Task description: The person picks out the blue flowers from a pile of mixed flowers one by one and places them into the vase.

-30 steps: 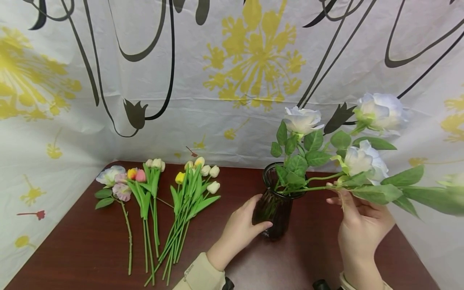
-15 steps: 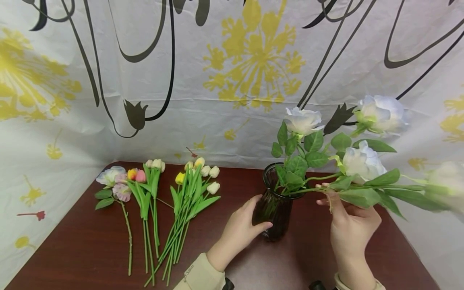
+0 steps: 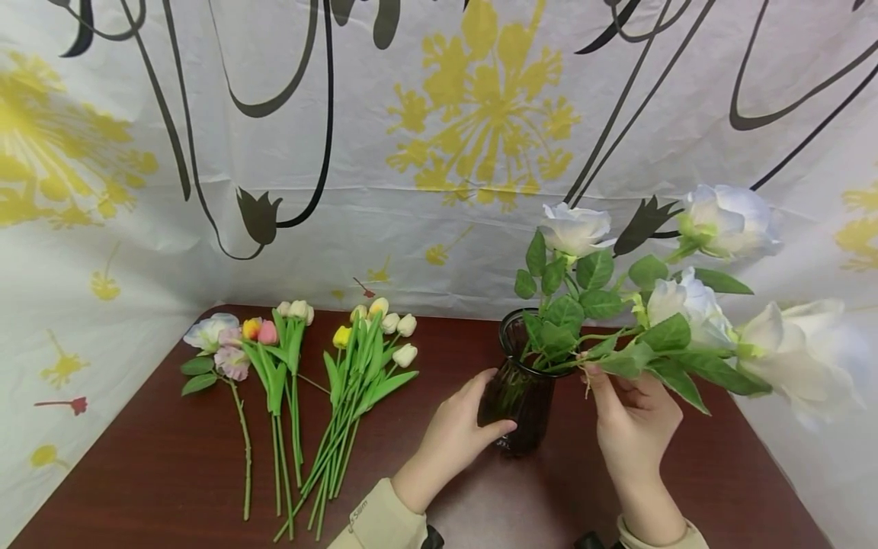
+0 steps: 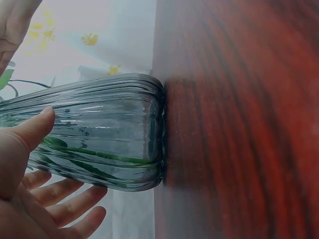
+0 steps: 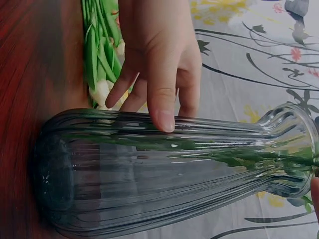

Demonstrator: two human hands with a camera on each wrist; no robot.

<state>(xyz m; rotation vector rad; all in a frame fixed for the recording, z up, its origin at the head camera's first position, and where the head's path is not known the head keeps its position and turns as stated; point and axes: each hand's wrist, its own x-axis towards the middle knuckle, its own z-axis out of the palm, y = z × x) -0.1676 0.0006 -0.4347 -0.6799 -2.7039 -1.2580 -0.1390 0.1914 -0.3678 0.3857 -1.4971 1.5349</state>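
Note:
A dark ribbed glass vase (image 3: 524, 412) stands upright on the table. My left hand (image 3: 458, 427) grips its side, the thumb across the near face and the fingers on the far side, as the left wrist view (image 4: 47, 169) shows. Beside the vase mouth my right hand (image 3: 638, 423) pinches the leafy stem of a pale white rose (image 3: 799, 354). That rose leans far to the right, and its stem end lies at the rim, partly hidden by leaves. Bluish-white roses (image 3: 576, 229) spread up and right from the vase; green stems (image 5: 239, 157) show through the glass.
On the left of the brown table (image 3: 165, 473) lie several tulips (image 3: 363, 381) with crossed stems, a smaller tulip group (image 3: 274, 366) and a blue-pink flower (image 3: 213, 343) on a long stem. A white patterned cloth (image 3: 384, 152) hangs behind the table.
My right hand has moved left toward the vase mouth, bringing the pinched rose with it, so its bloom has come further into view. The left hand and the vase have stayed in place.

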